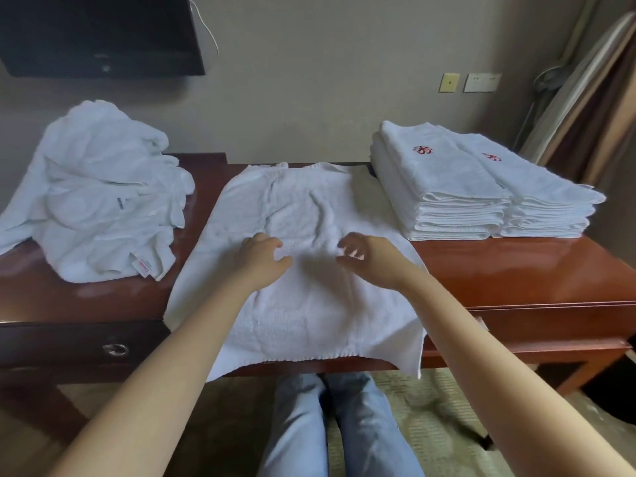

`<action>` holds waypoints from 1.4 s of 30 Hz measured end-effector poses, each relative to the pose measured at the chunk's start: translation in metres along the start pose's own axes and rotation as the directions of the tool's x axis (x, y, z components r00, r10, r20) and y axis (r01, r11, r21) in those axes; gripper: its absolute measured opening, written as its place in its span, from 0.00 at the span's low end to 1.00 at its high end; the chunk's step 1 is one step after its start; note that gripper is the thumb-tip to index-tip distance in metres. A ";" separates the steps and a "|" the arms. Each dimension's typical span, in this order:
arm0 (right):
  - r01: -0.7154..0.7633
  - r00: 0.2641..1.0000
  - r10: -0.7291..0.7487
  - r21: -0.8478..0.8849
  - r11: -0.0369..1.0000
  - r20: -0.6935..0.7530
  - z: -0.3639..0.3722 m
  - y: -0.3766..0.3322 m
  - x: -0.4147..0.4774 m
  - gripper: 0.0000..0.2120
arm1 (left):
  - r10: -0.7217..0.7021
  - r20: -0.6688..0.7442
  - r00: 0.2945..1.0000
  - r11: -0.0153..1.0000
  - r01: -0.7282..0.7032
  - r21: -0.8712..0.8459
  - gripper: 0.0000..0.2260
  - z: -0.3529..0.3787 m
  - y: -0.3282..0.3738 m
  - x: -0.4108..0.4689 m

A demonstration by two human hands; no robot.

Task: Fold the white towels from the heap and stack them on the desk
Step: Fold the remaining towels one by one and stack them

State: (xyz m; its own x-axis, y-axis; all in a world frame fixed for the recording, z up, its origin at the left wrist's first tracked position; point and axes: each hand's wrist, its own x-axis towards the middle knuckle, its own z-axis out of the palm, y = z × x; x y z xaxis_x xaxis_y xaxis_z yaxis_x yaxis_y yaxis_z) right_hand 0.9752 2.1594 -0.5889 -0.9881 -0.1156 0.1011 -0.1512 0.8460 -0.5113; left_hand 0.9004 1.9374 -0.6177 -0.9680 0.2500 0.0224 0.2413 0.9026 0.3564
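Note:
A white towel [303,304] lies spread flat across the middle of the red-brown desk [516,270], its near edge hanging over the front. My left hand [263,253] and my right hand [364,254] hover side by side over the towel's centre, fingers curled and apart, holding nothing. The heap of unfolded white towels [99,201] sits at the left end of the desk. Two neat stacks of folded towels [481,191] with red embroidery stand at the right end.
A dark screen [99,32] hangs on the wall above the heap. Wall sockets [481,82] sit at the back right, with boards leaning in the right corner. A drawer with a ring pull [115,349] is below the desk's left side. My legs show under the desk.

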 end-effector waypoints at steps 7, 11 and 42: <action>-0.208 0.975 0.224 -0.300 0.931 0.018 0.038 0.031 0.055 0.32 | -0.143 0.140 0.980 0.971 0.112 0.213 0.34 0.023 -0.013 0.030; -0.192 0.977 0.214 -0.399 0.897 0.010 0.043 0.044 0.081 0.31 | -0.174 0.122 0.977 0.960 0.141 0.243 0.36 0.025 -0.024 0.055; -0.208 0.975 0.224 -0.335 0.919 0.008 0.039 0.103 0.293 0.31 | -0.151 0.006 0.989 0.957 0.144 0.253 0.35 0.026 -0.048 0.251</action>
State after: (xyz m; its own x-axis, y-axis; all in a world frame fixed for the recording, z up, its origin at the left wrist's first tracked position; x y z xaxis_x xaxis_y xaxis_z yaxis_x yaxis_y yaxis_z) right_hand 0.6695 2.1926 -0.6456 -0.9971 0.0724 -0.0229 0.0756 0.9759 -0.2047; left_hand 0.6473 1.9661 -0.6529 -0.9928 0.1134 -0.0374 0.1089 0.9882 0.1074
